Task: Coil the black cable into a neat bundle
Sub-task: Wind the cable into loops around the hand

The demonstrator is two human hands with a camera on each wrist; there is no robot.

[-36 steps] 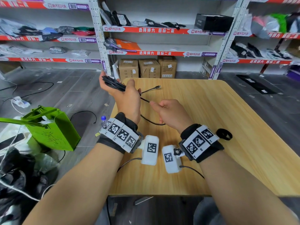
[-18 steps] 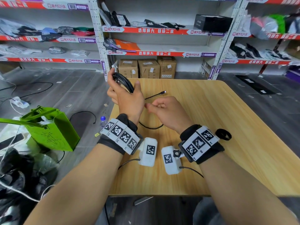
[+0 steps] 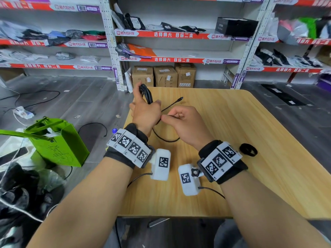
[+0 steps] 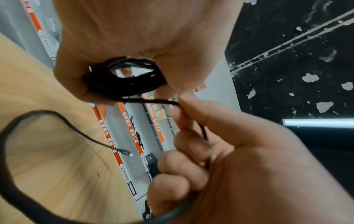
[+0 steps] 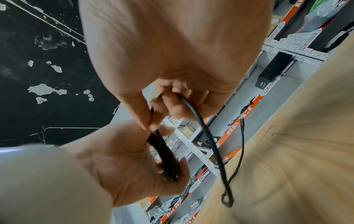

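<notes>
My left hand (image 3: 143,111) holds several loops of the black cable (image 3: 146,93) above the table's far left corner. In the left wrist view the coil (image 4: 124,80) sits in the palm with the fingers curled round it. My right hand (image 3: 180,120) is just right of the left hand and pinches the free strand (image 5: 203,133) between thumb and forefinger. The loose tail (image 3: 164,138) sags to the table (image 3: 250,131) and runs out to a plug (image 3: 180,99) lying beyond the hands.
A small black ring (image 3: 248,149) lies on the table right of my right wrist. A green bag (image 3: 57,144) and loose wires sit on the floor to the left. Shelves and cardboard boxes (image 3: 164,76) stand behind the table.
The left hand turned the coil more upright and came nearer. The right hand moved left until it met the left hand, bringing the strand to the coil. The plug slid slightly farther right.
</notes>
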